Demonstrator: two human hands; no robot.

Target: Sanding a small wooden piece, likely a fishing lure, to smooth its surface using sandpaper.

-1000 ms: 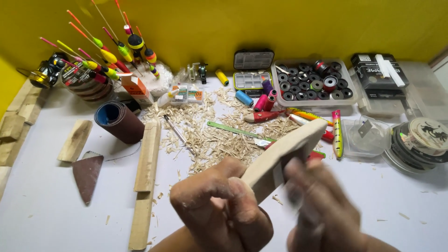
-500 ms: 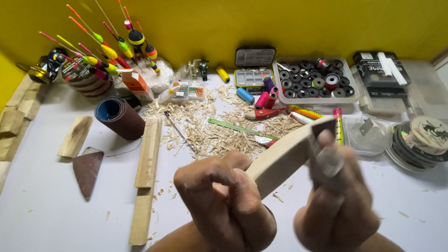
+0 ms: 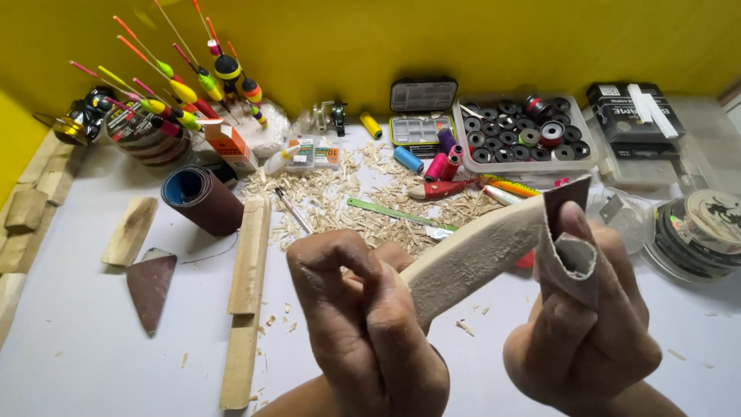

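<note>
The wooden blank (image 3: 471, 259) is clamped at its near end in the left hand (image 3: 363, 316), whose fingers (image 3: 328, 251) are curled tightly over it and whose thumb is pressed along its side; held so, the far end is left free and raised clear of the table (image 3: 69, 355), apparently so that it can be worked from any side; the blank slants up and to the right from those fingers towards the right hand (image 3: 583, 324). A folded piece of sandpaper (image 3: 567, 232) is pinched closed between the right thumb and the fingertips (image 3: 571, 212); it is wrapped over the far tip of the blank, touching it, its brown grit side turned towards the wood, presumably so that pressure falls on the rounded end. Beyond the knuckles of the left hand a pile of shavings (image 3: 347, 212) is spread, with a green ruler (image 3: 386, 212) lying across it; further left of those fingers a roll of sandpaper (image 3: 201, 201), a torn brown piece (image 3: 150, 286) and two wooden strips (image 3: 248, 286) are laid out within reach. Behind the right fingertips a tray of black spools (image 3: 525, 139) and painted lures (image 3: 509, 188) are kept against the yellow wall.
</note>
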